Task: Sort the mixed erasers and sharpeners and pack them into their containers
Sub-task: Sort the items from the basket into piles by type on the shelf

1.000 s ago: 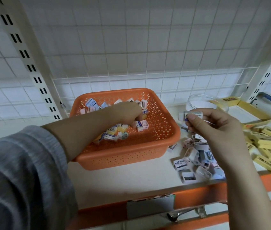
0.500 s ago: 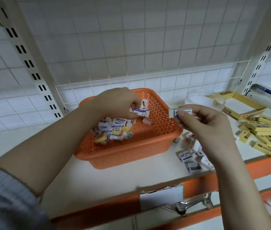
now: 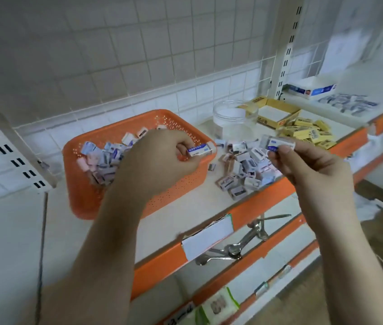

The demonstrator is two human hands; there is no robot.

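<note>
The left hand (image 3: 160, 158) hides part of the orange basket (image 3: 87, 202) and its contents. Print on the small boxes (image 3: 239, 170) is too blurred to read. The packs (image 3: 218, 308) below are cut off by the bottom edge.

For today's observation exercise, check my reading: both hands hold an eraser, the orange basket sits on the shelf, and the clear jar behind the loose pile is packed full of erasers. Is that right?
Not quite. The head view shows the clear jar holding no erasers. The rest stands: the left hand and right hand each hold an eraser, and the orange basket sits on the shelf.
</note>
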